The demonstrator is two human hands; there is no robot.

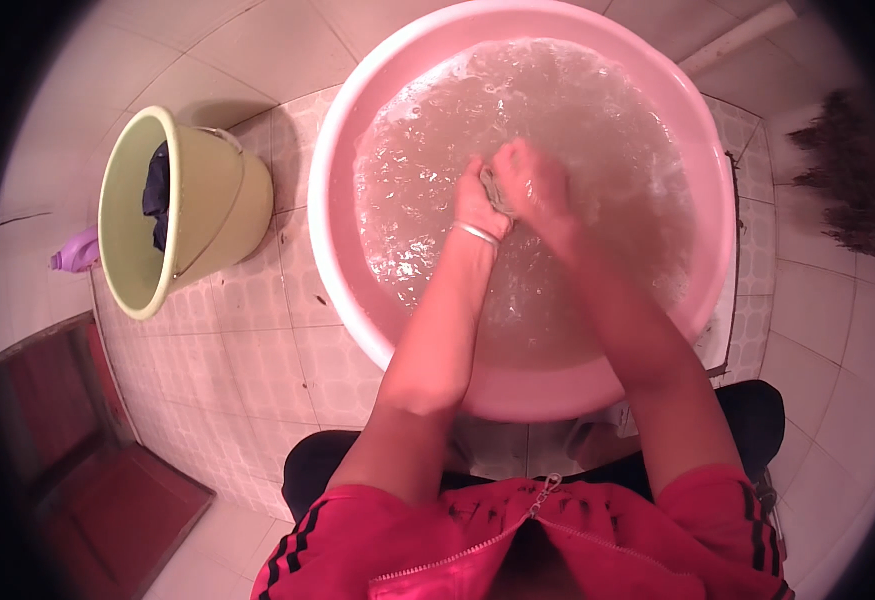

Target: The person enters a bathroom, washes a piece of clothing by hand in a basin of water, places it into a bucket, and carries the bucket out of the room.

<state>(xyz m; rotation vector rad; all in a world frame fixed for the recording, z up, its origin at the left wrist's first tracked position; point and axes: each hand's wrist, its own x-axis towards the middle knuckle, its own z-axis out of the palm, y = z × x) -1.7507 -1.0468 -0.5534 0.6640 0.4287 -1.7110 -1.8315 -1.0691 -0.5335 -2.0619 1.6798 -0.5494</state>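
Observation:
A large pink basin [326,200] full of murky, bubbly water [598,110] stands in front of me. Over its middle, just above the water, my two hands are pressed close together. My left hand [479,205], with a silvery bangle at the wrist, is closed round a small bunched greyish cloth [497,193]. My right hand [532,178] is curled against the same cloth from the other side and is slightly blurred. Most of the cloth is hidden between the fingers and palms.
A yellow-green bucket [213,205] with dark cloth [158,190] in it stands left of the basin on the tiled floor [258,360]. Behind the bucket is a purple bottle [78,250]. A dark broom-like bristle bundle [848,175] is at right, a red-brown door [138,510] at lower left.

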